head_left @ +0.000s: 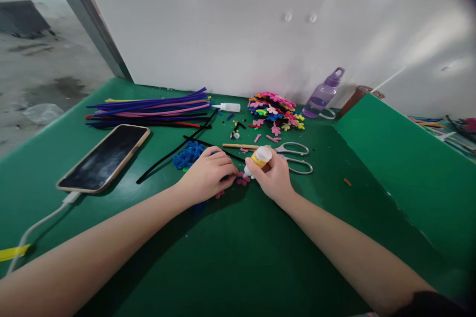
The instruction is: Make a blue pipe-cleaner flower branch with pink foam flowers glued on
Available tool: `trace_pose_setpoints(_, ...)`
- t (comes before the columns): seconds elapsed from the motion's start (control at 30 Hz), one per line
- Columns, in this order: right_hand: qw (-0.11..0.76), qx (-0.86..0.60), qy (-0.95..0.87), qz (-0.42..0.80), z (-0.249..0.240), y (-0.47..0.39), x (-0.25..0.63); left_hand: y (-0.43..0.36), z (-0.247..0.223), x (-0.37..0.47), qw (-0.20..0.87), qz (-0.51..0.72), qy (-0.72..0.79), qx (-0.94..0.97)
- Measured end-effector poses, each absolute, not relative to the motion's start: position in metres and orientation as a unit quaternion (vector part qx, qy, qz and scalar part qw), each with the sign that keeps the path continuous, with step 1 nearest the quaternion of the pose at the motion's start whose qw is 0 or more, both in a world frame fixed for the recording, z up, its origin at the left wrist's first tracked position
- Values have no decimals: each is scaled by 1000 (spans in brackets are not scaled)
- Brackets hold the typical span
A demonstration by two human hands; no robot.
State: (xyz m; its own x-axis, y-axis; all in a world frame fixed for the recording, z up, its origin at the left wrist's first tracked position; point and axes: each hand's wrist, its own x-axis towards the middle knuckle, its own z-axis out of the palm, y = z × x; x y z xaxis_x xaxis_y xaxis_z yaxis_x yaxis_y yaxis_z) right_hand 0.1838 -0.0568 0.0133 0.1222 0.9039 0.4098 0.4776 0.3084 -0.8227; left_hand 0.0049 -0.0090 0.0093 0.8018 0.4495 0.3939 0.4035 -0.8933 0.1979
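Observation:
My right hand (275, 178) is wrapped round a small glue bottle (261, 156) with a yellow label, tipped so its nozzle points down and left. The nozzle is at a pink fuzzy flower (243, 179), which the closed fingers of my left hand (208, 176) pinch at its left side. Another bit of pink shows under my left palm, mostly hidden. Just beyond that hand lies a cluster of blue pipe-cleaner loops (188, 154). Grey-handled scissors (295, 148) rest behind my right hand, their blades partly covered, near a thin wooden stick (236, 146).
Bundled pipe cleaners (152, 109) and a phone (106, 158) on a cable lie to the left. At the back are a white tube (229, 107), a pile of colourful fuzzy flowers (273, 109) and a purple water bottle (323, 94). A green panel (409, 168) rises at the right.

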Motion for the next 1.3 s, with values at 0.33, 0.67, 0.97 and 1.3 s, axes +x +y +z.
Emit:
trace_pose_setpoints(0.33, 499, -550, -640, 196, 16, -60, 183, -8, 8, 5, 80, 216, 231, 945)
trace_pose_setpoints(0.67, 518, -534, -633, 215, 17, -59, 180, -8, 8, 4, 85, 216, 230, 945)
trace_pose_setpoints(0.97, 517, -546, -620, 224, 15, -56, 182, -8, 7, 4, 72, 224, 205, 950)
trace_pose_setpoints(1.3, 554, -577, -533, 275, 5, -49, 185, -8, 8, 6, 61, 219, 200, 953)
